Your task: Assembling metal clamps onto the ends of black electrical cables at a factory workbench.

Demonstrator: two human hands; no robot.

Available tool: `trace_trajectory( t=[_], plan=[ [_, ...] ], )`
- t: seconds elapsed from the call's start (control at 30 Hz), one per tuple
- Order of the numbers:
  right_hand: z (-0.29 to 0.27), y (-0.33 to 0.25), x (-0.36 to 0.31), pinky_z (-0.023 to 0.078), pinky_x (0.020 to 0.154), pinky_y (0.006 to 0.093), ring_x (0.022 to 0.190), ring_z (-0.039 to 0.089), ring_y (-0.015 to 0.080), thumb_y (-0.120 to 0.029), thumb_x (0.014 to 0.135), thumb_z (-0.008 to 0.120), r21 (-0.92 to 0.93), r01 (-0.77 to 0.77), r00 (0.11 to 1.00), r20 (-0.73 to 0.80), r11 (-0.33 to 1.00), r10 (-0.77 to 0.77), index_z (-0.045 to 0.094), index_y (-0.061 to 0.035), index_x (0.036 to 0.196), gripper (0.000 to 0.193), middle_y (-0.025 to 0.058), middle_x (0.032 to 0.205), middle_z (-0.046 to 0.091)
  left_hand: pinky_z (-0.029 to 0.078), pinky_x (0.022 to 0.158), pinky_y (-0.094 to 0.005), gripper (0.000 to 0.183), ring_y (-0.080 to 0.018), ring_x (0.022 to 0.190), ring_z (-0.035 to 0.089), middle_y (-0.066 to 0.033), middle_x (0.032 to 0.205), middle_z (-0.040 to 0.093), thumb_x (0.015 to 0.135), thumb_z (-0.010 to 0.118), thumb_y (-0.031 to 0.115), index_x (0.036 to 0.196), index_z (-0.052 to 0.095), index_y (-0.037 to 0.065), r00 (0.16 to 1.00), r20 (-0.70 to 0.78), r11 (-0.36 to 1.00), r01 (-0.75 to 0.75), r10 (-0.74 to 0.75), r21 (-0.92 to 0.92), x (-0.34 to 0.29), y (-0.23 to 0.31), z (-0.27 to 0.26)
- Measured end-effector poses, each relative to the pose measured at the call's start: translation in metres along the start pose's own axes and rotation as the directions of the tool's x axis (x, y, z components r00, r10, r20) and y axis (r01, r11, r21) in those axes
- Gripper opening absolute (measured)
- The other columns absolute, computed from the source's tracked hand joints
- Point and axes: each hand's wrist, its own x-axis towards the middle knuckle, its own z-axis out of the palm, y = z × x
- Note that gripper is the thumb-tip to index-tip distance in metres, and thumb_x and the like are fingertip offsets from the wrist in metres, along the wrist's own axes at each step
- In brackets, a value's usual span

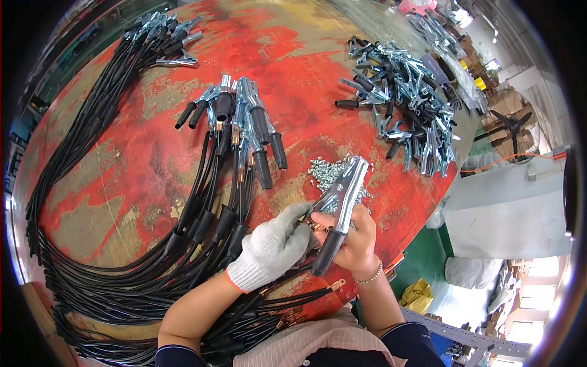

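A silver metal spring clamp (350, 192) with a black handle sleeve is held tilted over the near part of the table, its jaw end pointing away from me. My right hand (358, 244), bare and with a beaded bracelet, is closed around its middle, thumb near the inner side. My left hand (269, 244), in a white knit glove, is closed against the clamp's left side. A little copper shows between the hands; the glove hides most of what it grips. Just beyond the clamp lies a heap of small silver screws (324, 171).
Clamps fitted to black cables (235, 122) lie left of centre, and another cabled bunch (162, 30) at far left. Loose clamps (403, 92) are piled at right. Coiled black cables (122, 275) fill the near left; bare copper lugs (336, 285) lie near my body. A fan (512, 125) stands beyond.
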Motion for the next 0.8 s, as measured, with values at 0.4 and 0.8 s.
trace_trajectory(
  t=[0.4, 0.8],
  plan=[
    [-0.0078, -0.0043, 0.0015, 0.040, 0.050, 0.0318, 0.058, 0.052, 0.0201, -0.007, 0.058, 0.080, -0.080, 0.020, 0.998, 0.058, 0.997, -0.015, 0.075, -0.0093, 0.091, 0.033, 0.0022, 0.073, 0.053, 0.054, 0.066, -0.0371, 0.039, -0.0274, 0.073, 0.071, -0.0146, 0.080, 0.069, 0.092, 0.053, 0.016, 0.131, 0.051, 0.006, 1.000, 0.016, 1.000, 0.024, -0.024, 0.008, 0.0006, 0.0026, -0.0009],
    [-0.0024, -0.0024, 0.0030, 0.040, 0.051, 0.0338, 0.058, 0.051, 0.0213, -0.008, 0.061, 0.080, -0.028, -0.001, 1.000, 0.030, 1.000, 0.002, 0.072, -0.0095, 0.087, 0.027, 0.0034, 0.074, 0.055, 0.054, 0.063, -0.0342, 0.038, -0.0230, 0.067, 0.069, -0.0122, 0.078, 0.068, 0.093, 0.052, 0.012, 0.129, 0.051, 0.003, 0.998, -0.025, 0.998, -0.059, 0.059, 0.014, 0.0000, -0.0005, 0.0013]
  ],
)
